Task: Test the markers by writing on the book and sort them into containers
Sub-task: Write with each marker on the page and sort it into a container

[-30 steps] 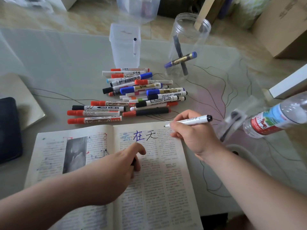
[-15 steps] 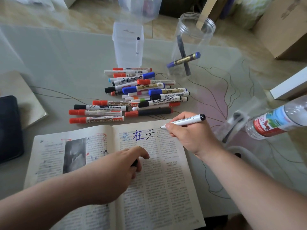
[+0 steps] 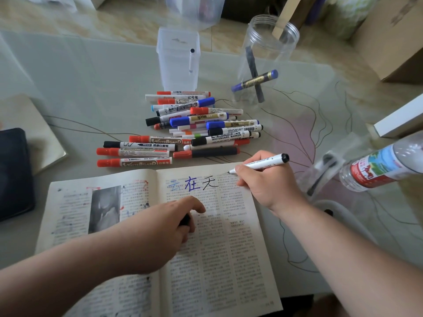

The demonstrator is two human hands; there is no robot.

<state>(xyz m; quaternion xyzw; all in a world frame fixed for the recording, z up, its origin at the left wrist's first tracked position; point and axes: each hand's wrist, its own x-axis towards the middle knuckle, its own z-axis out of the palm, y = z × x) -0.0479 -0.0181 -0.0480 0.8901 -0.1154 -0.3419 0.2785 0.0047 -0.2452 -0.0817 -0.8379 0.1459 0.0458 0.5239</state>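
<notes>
An open book [image 3: 229,248] lies at the near edge of the table, with three characters written across the top of its right page. My right hand [image 3: 267,181] grips a white marker [image 3: 263,162] with a black end, its tip touching the page's upper right. My left hand [image 3: 169,227] rests on the book and holds a small black cap [image 3: 185,220]. Behind the book lies a pile of several markers [image 3: 194,129]. A square clear container [image 3: 178,58] holds one white marker. A round clear jar [image 3: 267,58] holds a blue marker and a dark one.
A plastic water bottle [image 3: 380,168] lies at the right. Beside it sits a clear bag [image 3: 325,172] with a dark item inside. A black case [image 3: 13,172] on a notebook occupies the left edge. Cardboard boxes [image 3: 393,37] stand at the far right.
My right hand lowered the marker from above the page until its tip met the paper to the right of the written characters. My left hand stayed on the book.
</notes>
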